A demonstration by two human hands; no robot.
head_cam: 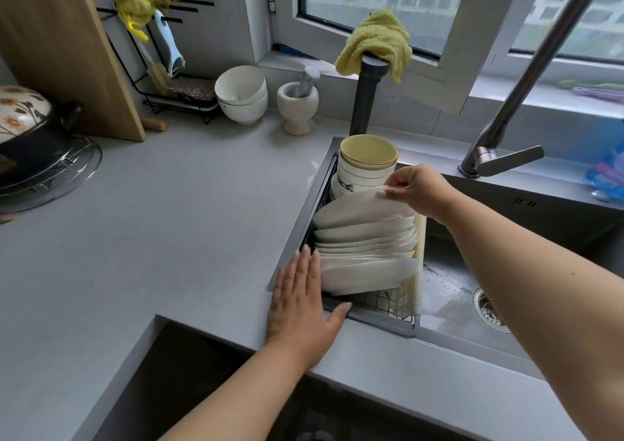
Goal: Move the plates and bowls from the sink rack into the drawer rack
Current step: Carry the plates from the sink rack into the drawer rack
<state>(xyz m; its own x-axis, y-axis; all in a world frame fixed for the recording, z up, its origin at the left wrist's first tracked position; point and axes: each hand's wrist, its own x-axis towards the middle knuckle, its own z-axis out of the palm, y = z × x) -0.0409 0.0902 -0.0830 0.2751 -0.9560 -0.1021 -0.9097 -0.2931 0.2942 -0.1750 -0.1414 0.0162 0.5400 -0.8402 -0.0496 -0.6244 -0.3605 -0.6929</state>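
Note:
Several white plates (364, 251) stand on edge in a wire sink rack (374, 303) at the sink's left end. Behind them sits a stack of bowls (366, 167), the top one cream inside. My right hand (417, 189) pinches the upper rim of the rearmost plate (358, 209) with thumb and fingers. My left hand (300, 302) lies flat with straight fingers on the counter at the sink's left edge, beside the nearest plate, thumb over the rack's rim. The drawer rack is out of view; only a dark opening (189, 383) shows below the counter.
A tall grey faucet (526, 79) arches over the sink (449, 285), drain (489, 309) at right. A yellow cloth (376, 43) drapes a dark post. White bowls (241, 94), a mortar with pestle (297, 106), a utensil stand (162, 69) and a pot (23, 119) crowd the counter's back.

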